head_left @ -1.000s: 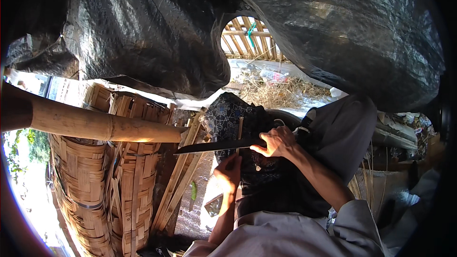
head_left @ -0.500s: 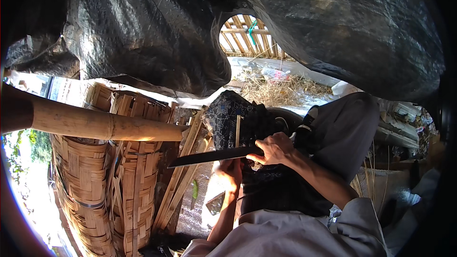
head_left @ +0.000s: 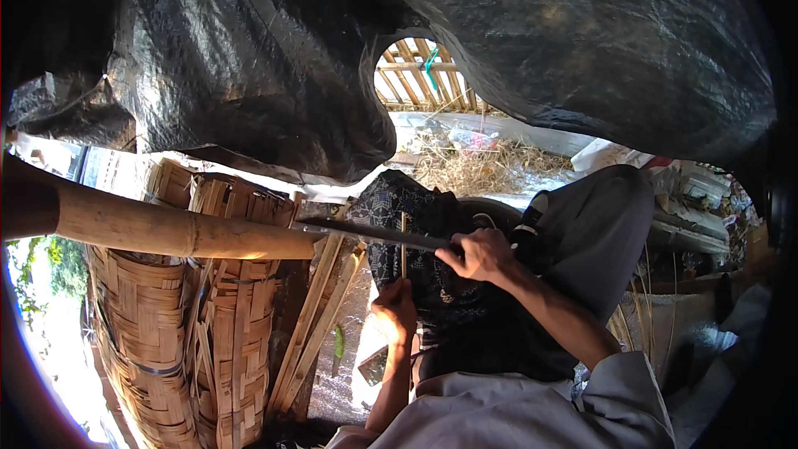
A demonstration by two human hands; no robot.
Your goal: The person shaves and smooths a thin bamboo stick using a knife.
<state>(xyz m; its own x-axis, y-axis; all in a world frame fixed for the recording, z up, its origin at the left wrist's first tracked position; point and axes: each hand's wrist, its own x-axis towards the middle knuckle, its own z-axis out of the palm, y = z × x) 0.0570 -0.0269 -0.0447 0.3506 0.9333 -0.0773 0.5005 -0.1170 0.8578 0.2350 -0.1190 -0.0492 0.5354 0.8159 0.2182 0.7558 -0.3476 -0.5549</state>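
Observation:
My right hand (head_left: 482, 256) is closed round the handle of a long dark machete (head_left: 374, 234), its blade pointing left across my lap. In my left hand (head_left: 396, 308), the fingers pinch the near end of a thin bamboo strip (head_left: 404, 251) that stands away from me. The blade crosses the strip partway along; whether the edge bites into it I cannot tell. Patterned dark cloth (head_left: 384, 201) covers my leg beneath the strip.
A thick bamboo pole (head_left: 183, 223) juts in from the left, near the blade's tip. Tall woven bamboo baskets (head_left: 141, 308) stand below it, with split slats (head_left: 320, 324) leaning beside them. Black plastic sheeting (head_left: 249, 50) hangs overhead; straw (head_left: 470, 165) lies beyond my knees.
The machete has moved away from me along the strip, its blade now turned so it looks narrower. My left hand has shifted slightly left and nearer to me, still on the strip.

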